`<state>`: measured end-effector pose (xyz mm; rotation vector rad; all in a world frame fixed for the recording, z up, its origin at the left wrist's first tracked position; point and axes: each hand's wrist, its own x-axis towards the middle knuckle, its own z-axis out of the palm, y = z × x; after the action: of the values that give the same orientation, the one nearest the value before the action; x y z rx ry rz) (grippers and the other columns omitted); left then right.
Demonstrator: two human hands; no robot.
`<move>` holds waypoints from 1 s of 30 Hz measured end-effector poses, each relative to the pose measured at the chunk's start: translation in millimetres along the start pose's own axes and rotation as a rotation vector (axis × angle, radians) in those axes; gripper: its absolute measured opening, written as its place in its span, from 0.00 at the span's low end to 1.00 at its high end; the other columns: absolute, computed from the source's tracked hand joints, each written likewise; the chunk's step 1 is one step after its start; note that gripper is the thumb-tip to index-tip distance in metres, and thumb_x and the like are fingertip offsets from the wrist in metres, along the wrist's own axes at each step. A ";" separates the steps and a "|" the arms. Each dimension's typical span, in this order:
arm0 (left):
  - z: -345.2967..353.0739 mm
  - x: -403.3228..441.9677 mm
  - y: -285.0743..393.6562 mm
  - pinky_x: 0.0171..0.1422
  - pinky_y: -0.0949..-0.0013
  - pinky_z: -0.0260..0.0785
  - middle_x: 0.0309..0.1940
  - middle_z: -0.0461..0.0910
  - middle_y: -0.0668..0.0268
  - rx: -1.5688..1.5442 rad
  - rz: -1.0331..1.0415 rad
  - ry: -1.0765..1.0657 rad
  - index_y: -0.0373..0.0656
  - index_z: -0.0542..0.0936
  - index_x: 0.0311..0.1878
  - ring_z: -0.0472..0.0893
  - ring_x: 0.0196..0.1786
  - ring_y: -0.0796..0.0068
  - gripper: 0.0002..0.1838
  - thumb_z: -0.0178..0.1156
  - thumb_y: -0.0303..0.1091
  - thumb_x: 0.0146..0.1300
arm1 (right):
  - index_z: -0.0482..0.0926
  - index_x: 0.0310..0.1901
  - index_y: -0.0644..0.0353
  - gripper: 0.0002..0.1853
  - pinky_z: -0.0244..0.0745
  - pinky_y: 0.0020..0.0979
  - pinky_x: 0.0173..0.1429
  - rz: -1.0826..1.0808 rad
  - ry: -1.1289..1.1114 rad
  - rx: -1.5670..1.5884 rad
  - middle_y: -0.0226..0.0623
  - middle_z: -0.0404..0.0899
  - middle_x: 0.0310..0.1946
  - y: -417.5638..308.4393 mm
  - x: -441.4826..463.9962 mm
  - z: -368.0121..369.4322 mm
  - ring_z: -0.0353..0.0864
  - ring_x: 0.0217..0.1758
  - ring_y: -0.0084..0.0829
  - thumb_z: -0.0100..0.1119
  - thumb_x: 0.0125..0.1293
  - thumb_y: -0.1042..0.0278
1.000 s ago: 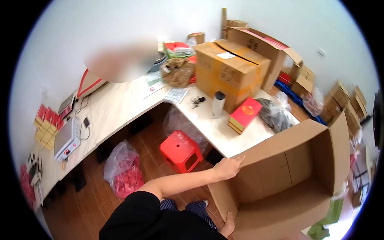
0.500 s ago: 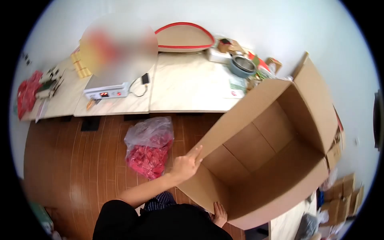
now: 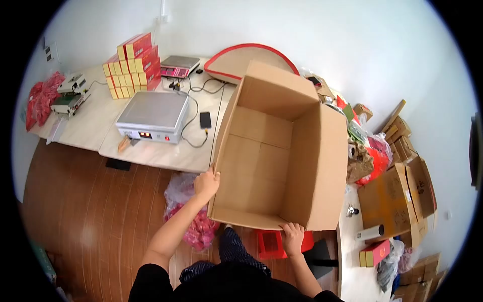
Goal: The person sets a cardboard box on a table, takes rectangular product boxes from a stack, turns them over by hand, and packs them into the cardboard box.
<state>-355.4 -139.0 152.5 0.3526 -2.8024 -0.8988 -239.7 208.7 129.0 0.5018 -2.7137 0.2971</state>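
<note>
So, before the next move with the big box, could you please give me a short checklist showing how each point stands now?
1. Left hand on the box: ok, it holds the left rim near the corner.
2. Right hand on the box: ok, it holds the near rim.
3. Box contents: ok, only bare cardboard shows inside.
4. Floor space: not ok, a plastic bag and a red stool show by the near edge.
5. Phone: ok, left of the box.
6. Box resting on the table: cannot tell.
</note>
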 end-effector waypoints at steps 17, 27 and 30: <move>46.9 267.3 -8.5 0.67 0.53 0.64 0.63 0.69 0.42 0.044 -0.183 -0.028 0.39 0.56 0.73 0.71 0.63 0.45 0.35 0.50 0.47 0.69 | 0.77 0.43 0.55 0.16 0.60 0.48 0.68 -0.128 -0.016 0.234 0.37 0.75 0.39 87.5 308.9 82.1 0.73 0.50 0.42 0.64 0.50 0.75; -2.9 140.5 -42.7 0.74 0.58 0.56 0.67 0.64 0.49 -0.186 0.110 0.239 0.38 0.62 0.70 0.64 0.70 0.51 0.26 0.48 0.38 0.72 | 0.76 0.47 0.60 0.22 0.56 0.49 0.72 -0.145 -0.023 0.565 0.42 0.76 0.45 42.9 347.1 62.3 0.72 0.55 0.44 0.54 0.46 0.81; -23.9 48.6 -93.0 0.70 0.59 0.61 0.62 0.71 0.50 -0.223 -0.079 -0.107 0.38 0.66 0.66 0.70 0.65 0.55 0.24 0.51 0.36 0.71 | 0.77 0.45 0.62 0.21 0.64 0.44 0.64 -0.173 -0.002 0.733 0.44 0.76 0.43 0.1 363.4 64.2 0.73 0.51 0.44 0.49 0.46 0.85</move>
<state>-380.3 -239.0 121.5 0.3942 -2.7598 -1.2693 -576.1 81.4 211.2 0.9148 -2.4676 1.2509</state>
